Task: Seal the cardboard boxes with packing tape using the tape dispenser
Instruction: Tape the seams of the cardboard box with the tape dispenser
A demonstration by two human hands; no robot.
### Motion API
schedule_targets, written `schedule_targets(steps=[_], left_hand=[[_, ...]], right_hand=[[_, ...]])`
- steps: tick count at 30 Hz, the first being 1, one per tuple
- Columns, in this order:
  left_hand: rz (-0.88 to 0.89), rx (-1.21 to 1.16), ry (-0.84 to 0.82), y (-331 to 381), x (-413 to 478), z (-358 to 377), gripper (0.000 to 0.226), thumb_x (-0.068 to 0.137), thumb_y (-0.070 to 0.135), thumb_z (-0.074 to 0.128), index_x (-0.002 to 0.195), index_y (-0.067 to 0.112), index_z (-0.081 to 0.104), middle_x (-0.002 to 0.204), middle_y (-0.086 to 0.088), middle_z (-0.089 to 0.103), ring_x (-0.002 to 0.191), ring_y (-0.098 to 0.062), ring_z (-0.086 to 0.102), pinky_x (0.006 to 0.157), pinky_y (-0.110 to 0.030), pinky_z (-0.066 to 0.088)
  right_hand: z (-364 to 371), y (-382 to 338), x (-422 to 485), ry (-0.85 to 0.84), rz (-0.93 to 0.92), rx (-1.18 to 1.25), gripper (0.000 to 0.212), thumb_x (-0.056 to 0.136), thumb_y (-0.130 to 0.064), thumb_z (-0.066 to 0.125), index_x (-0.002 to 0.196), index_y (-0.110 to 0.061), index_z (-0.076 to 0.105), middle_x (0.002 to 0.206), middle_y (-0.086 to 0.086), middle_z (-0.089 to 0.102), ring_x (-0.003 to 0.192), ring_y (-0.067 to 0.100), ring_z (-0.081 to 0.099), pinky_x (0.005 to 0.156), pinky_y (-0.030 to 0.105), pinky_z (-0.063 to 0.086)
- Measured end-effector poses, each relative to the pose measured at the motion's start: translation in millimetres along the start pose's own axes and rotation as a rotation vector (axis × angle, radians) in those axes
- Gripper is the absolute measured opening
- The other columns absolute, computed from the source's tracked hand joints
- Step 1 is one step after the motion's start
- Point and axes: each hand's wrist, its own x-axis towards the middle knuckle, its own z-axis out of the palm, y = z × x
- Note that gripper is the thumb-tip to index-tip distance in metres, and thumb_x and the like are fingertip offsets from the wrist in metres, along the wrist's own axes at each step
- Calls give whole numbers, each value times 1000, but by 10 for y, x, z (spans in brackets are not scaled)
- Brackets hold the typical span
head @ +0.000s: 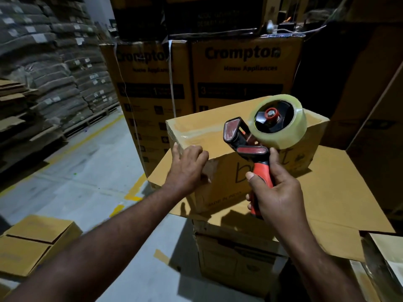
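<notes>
A closed cardboard box [209, 131] sits in the middle of the view on a flat cardboard sheet [340, 199], with clear tape shining along its top. My left hand [187, 166] rests on the box's near top edge, fingers laid over the corner. My right hand [277, 197] grips the red handle of a tape dispenser [259, 149] and holds it upright just in front of the box's near side. The dispenser carries a roll of clear tape [281, 120], which hides part of the box top.
Tall printed cartons [239, 75] stand stacked right behind the box. Another carton [235, 258] supports the cardboard sheet from below. Two small boxes [35, 243] lie on the concrete floor at lower left. Stacked sacks on pallets [54, 68] fill the left side.
</notes>
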Motion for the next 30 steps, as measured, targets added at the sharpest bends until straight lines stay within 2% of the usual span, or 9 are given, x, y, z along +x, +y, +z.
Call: schedule_targets(steps=[4, 8, 12, 15, 16, 19, 24, 27, 30], left_hand=[[111, -209, -35, -253, -3, -58, 91, 82, 31, 84, 157, 19, 34, 163, -4, 32, 152, -23, 25, 126, -57, 9], [80, -460, -55, -586, -16, -76, 82, 78, 26, 87, 150, 21, 48, 159, 1, 42, 150, -13, 29, 127, -52, 12], [-34, -612, -152, -798, 147, -176, 49, 94, 47, 67, 139, 28, 62, 153, 11, 49, 145, -4, 36, 124, -44, 27], [-255, -729, -242, -1001, 381, -109, 72, 86, 85, 41, 136, 39, 64, 161, 13, 38, 155, -13, 18, 123, -51, 22], [-297, -736, -254, -1074, 465, -64, 73, 85, 86, 40, 138, 40, 62, 163, 14, 34, 156, -14, 12, 123, -53, 21], [-314, -684, -286, -1296, 739, 78, 64, 94, 61, 60, 150, 33, 49, 168, 13, 19, 157, -20, -2, 124, -56, 16], [-390, -668, -315, -1645, 1160, 303, 96, 86, 66, 67, 162, 26, 22, 171, 9, -5, 155, -26, -18, 121, -68, 4], [-462, -671, -330, -1896, 1400, 424, 115, 78, 72, 69, 164, 24, 10, 171, 7, -9, 155, -27, -18, 122, -67, 3], [-497, -695, -340, -2065, 1628, 499, 115, 80, 64, 74, 164, 20, 9, 172, 0, -2, 157, -28, -7, 126, -57, 8]], right_hand=[[36, 17, 53, -16, 16, 39, 77, 94, -26, 68, 154, -45, 24, 96, -4, 69, 70, 24, 70, 59, 47, 61], [86, 13, 157, -13, 8, 56, 76, 94, -24, 68, 153, -44, 24, 91, -5, 68, 69, 27, 70, 55, 39, 60], [244, -10, 392, -26, -19, 96, 77, 96, -21, 66, 154, -44, 21, 86, 3, 68, 64, 22, 67, 55, 34, 59], [471, -24, 718, -56, -19, 184, 78, 96, -19, 65, 155, -43, 20, 94, 2, 69, 65, 19, 66, 61, 39, 61], [564, -23, 852, -68, -29, 216, 78, 96, -18, 64, 156, -41, 19, 92, 0, 69, 66, 18, 67, 63, 39, 61], [884, 29, 1310, -97, -52, 246, 77, 98, -16, 62, 158, -33, 17, 85, -4, 69, 69, 18, 69, 64, 37, 62], [1333, 124, 1894, -149, -20, 195, 77, 98, -19, 63, 159, -33, 17, 99, 10, 66, 75, 25, 71, 70, 54, 62], [1390, 193, 2014, -207, 1, 125, 78, 98, -19, 64, 158, -37, 18, 108, 5, 65, 74, 27, 71, 71, 50, 62], [1351, 265, 1994, -273, 54, 115, 77, 97, -19, 64, 157, -39, 21, 117, -1, 62, 75, 29, 71, 75, 53, 61]])
